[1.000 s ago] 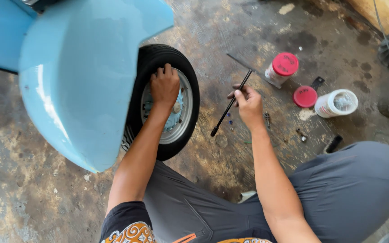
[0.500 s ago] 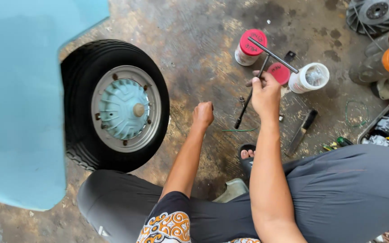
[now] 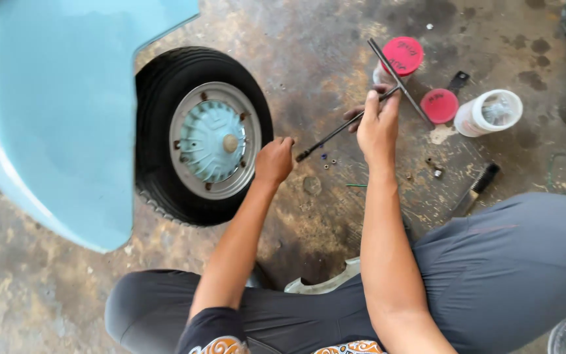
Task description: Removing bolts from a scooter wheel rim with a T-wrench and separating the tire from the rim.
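Right hand (image 3: 378, 124) is wrapped around a black T-handle wrench (image 3: 361, 118), gripping it up near the crossbar end, with the long shaft running down-left so its tip hangs just over the concrete floor (image 3: 335, 229). Left hand (image 3: 274, 160) is loosely curled, fingers bent in; can't tell if it's pinching anything, since the palm faces away. It sits just beside the wrench tip and close to the tire (image 3: 165, 131).

Under the wrench shaft there are a few tiny nuts (image 3: 327, 162) on the floor, too small to make out properly. Closer in, the grey trousers (image 3: 512, 269) cover most of the floor at the bottom edge, and something pale pokes out between the knees, mostly hidden.

Wheel has a pale blue hub (image 3: 214, 139) with an empty stud ring around it; the light blue body panel (image 3: 54, 118) covers its left side and gets cut off at the top edge.

Further out past the right hand: a red-lidded jar (image 3: 402, 56), a loose red lid (image 3: 439, 106), and a white jar (image 3: 489, 113) lying on its side. A black-handled brush (image 3: 476, 187) lies near the right knee.
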